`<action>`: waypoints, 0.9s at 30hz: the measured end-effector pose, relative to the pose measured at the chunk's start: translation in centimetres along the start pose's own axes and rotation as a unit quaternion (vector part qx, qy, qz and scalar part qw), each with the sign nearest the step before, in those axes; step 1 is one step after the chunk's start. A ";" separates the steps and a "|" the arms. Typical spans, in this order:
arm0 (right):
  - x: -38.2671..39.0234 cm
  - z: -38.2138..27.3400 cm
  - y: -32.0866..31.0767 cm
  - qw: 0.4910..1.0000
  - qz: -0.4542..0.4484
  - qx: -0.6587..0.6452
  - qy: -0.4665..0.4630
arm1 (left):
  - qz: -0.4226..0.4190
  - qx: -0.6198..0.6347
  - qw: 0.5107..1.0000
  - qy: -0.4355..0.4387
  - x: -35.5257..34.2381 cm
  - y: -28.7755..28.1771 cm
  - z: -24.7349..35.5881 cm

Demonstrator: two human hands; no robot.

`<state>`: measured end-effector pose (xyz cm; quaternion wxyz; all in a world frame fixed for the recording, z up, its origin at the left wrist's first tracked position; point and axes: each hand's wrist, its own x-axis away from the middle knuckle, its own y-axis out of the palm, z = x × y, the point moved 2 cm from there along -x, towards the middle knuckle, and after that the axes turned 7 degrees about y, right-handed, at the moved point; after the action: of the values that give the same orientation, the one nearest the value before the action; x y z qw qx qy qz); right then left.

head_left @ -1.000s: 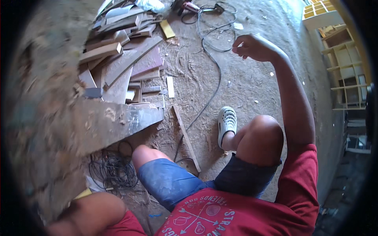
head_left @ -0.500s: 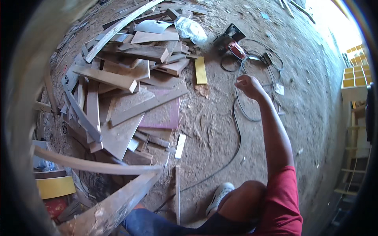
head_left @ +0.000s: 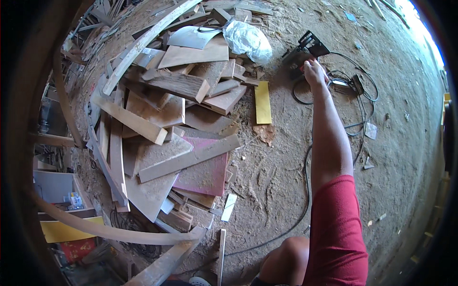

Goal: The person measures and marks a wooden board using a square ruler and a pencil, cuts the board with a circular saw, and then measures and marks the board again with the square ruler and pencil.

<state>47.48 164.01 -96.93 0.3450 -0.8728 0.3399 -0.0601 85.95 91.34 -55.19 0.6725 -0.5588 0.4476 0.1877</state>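
Observation:
My right hand [head_left: 313,72] is stretched far forward at the end of a red-sleeved arm and rests on a black and red power tool [head_left: 305,49] lying on the dirt floor. The fingers curl over the tool's rear; whether they grip it is unclear. A black cable [head_left: 354,102] coils beside the tool and runs back along the ground toward my knee [head_left: 286,260]. My left hand is out of the picture.
A big heap of wood offcuts and boards [head_left: 167,124] fills the left half. A crumpled white plastic bag [head_left: 248,40] lies on its far edge, a yellow board [head_left: 263,102] beside it. Curved wooden strips [head_left: 109,229] arc at lower left. Sawdust covers the floor.
My right arm has reached further forward and the hand has come down onto the power tool. The view has swung left and forward over the wood heap.

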 end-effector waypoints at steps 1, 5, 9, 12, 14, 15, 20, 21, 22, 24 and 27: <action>-1.2 1.2 0.3 1.000 0.005 0.000 -0.001 | -0.001 0.006 1.000 -0.004 0.1 0.5 -0.2; -0.2 -1.3 3.7 0.980 -0.010 -0.102 0.171 | -0.014 -0.026 1.000 0.001 -0.8 0.4 0.5; -0.1 -0.6 2.7 0.928 0.010 -0.287 0.235 | -0.015 -0.018 1.000 0.002 -1.0 1.2 0.4; -0.4 1.0 2.5 0.915 -0.011 -0.355 0.189 | -0.013 -0.007 1.000 0.002 -0.9 1.6 0.1; -0.2 2.6 1.6 0.920 -0.008 -0.333 0.205 | -0.010 0.006 1.000 0.001 -0.6 1.9 -0.2; 0.2 3.2 1.2 0.923 -0.010 -0.314 0.221 | -0.009 0.009 1.000 0.000 -0.6 2.0 -0.4; 12.2 0.4 1.2 0.952 0.019 -0.264 0.157 | -0.011 -0.002 1.000 0.003 -0.7 0.4 -0.8; 15.5 0.1 -0.3 0.957 -0.013 -0.251 0.144 | -0.008 0.004 1.000 0.004 -0.8 0.3 -1.0; 18.7 -0.2 -1.6 0.961 -0.044 -0.239 0.130 | -0.006 0.008 1.000 0.006 -0.8 0.2 -1.2; 25.4 0.8 -3.5 0.959 -0.062 -0.264 0.082 | 0.001 0.021 1.000 0.007 -0.6 0.4 -1.6; 37.4 -3.0 -7.2 0.929 -0.168 -0.255 0.209 | 0.006 0.022 1.000 0.013 -0.4 -0.7 -2.1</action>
<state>78.92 142.40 -94.95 0.0167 -0.9433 0.2565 -0.2100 85.48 89.25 -54.40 0.6777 -0.5436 0.4635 0.1745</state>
